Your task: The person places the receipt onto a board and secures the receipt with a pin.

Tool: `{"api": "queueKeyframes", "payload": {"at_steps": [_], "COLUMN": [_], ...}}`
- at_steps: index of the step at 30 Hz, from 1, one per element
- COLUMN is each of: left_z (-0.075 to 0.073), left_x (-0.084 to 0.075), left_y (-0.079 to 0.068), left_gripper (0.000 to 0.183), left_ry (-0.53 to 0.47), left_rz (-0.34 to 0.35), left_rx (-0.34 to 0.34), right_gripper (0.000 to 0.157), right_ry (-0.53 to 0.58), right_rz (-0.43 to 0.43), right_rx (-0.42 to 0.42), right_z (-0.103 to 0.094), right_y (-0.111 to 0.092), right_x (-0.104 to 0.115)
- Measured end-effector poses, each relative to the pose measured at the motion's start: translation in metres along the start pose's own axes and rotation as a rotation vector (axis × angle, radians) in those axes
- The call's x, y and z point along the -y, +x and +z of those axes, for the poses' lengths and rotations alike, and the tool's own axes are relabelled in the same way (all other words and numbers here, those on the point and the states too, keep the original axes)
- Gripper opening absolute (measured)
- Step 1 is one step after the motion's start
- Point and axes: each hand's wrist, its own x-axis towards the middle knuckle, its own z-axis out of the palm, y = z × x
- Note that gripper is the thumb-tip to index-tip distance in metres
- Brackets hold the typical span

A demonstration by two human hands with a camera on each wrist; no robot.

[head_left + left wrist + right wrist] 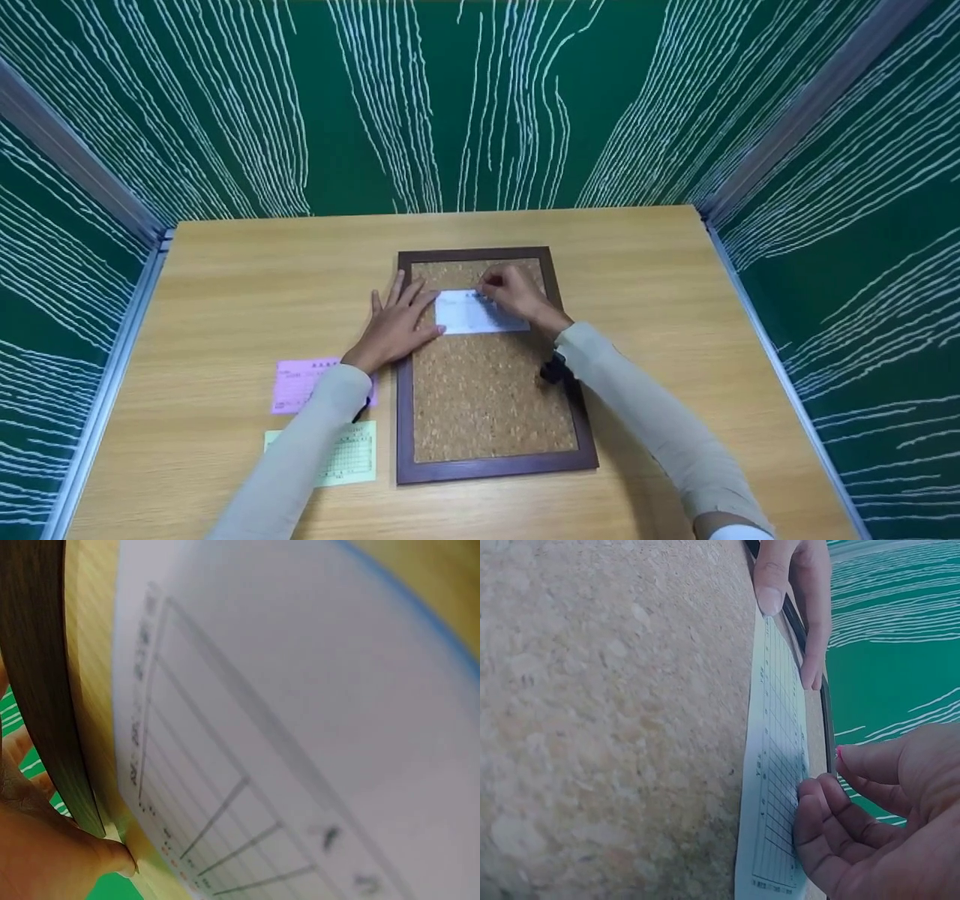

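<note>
A corkboard (491, 401) with a dark brown frame lies flat in the middle of the wooden table. Across its upper part lies a white printed slip (476, 316). My left hand (397, 326) is spread over the board's left frame, its thumb and a fingertip at the slip's left edge. Near the slip's top edge, my right hand (517, 289) pinches a small pink push pin (839, 752) between thumb and finger; mostly the fingers hide it. In the right wrist view, the other curled fingers (821, 840) of that hand rest against the slip.
Left of the board, a purple slip (300, 386) lies partly under my left forearm, seen close in the left wrist view. Below it a green slip (352, 454) is also partly covered by the sleeve. Green walls (360, 112) with white wavy lines enclose the table (225, 300).
</note>
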Motion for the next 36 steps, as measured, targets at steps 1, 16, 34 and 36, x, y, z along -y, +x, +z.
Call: {"api": "queueKeyframes", "payload": {"at_steps": [1, 16, 34, 36], "left_z": [0.000, 0.003, 0.003, 0.002], "left_x": [0.000, 0.001, 0.000, 0.000], "left_y": [0.000, 0.002, 0.001, 0.001], "left_gripper": [0.077, 0.078, 0.077, 0.077], "left_ry": [0.000, 0.004, -0.007, -0.007], "left_rz": [0.001, 0.005, 0.014, 0.013], "left_rx": [-0.002, -0.015, -0.021, -0.020], "right_gripper": [0.014, 0.013, 0.017, 0.018], "right_ry": [0.000, 0.052, 0.083, 0.085], "right_rz": [0.004, 0.040, 0.071, 0.080], "right_rx": [-0.001, 0.015, 0.094, 0.104], "right_z": [0.000, 0.001, -0.003, -0.005], "right_y": [0.000, 0.002, 0.011, 0.013], "right_x": [0.000, 0.000, 0.001, 0.002]}}
